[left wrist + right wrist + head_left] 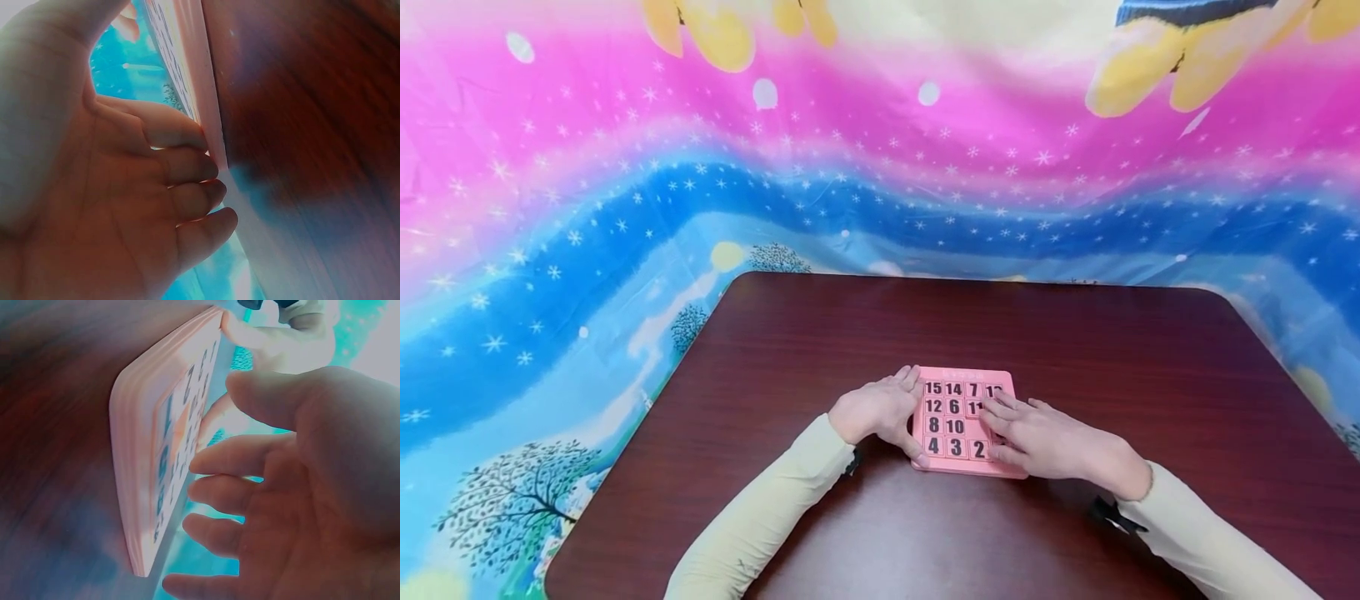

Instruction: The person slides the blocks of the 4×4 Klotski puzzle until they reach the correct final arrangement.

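Observation:
A pink sliding number puzzle [955, 462] with black numerals lies flat on the table. Along its left side, my left hand [880, 410] holds the frame, thumb at the near corner and fingers at the far corner. Those fingertips meet the board's edge in the left wrist view. Over the right-hand columns is my right hand [1048, 437], its fingers extended above the tiles and covering several of them. In the right wrist view the right fingers [225, 494] look nearly straight, with nothing pinched. A pink gap without a numeral shows to the right of the 10 tile [955, 427].
The dark brown table [820, 333] has rounded far corners. Behind it hangs a pink and blue cloth [865, 150] patterned with snowflakes and trees. Black straps [1116, 515] sit at the wrists, below pale sleeves.

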### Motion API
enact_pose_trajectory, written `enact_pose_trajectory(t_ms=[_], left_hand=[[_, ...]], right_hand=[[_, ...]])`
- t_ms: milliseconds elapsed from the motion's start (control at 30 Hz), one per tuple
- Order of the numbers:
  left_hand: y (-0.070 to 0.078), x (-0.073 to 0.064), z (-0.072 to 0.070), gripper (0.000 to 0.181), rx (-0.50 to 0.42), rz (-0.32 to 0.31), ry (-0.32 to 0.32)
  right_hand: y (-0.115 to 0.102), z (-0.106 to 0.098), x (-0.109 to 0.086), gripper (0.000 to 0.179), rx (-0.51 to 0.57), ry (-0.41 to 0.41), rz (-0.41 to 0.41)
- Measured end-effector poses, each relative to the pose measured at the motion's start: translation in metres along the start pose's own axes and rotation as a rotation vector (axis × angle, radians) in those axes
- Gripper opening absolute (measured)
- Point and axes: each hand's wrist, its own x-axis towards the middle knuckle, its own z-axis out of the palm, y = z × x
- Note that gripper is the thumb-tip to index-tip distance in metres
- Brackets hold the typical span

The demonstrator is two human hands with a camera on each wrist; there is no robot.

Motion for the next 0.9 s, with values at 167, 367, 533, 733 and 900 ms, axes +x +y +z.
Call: enact_pose_trajectory(t_ms=[167, 367, 533, 733, 900], left_hand=[[-0.002, 0.001, 0.003, 0.128, 0.011, 0.001, 0.008], [-0.002, 0.002, 0.005, 0.128, 0.017, 0.013, 0.014], [-0.002, 0.002, 0.004, 0.127, 0.019, 0.013, 0.022], [-0.001, 0.001, 0.004, 0.129, 0.024, 0.011, 0.014], [0.0, 0.002, 0.002, 0.128, 0.03, 0.008, 0.011]], right_hand=[[0.002, 0.003, 0.01, 0.064, 0.058, -0.036, 0.032], [0.002, 0.008, 0.013, 0.068, 0.076, -0.055, 0.036], [0.002, 0.01, 0.011, 0.067, 0.053, -0.024, 0.017], [-0.003, 0.01, 0.005, 0.075, 0.058, -0.038, 0.014], [-0.009, 0.009, -0.004, 0.078, 0.024, -0.032, -0.026]])
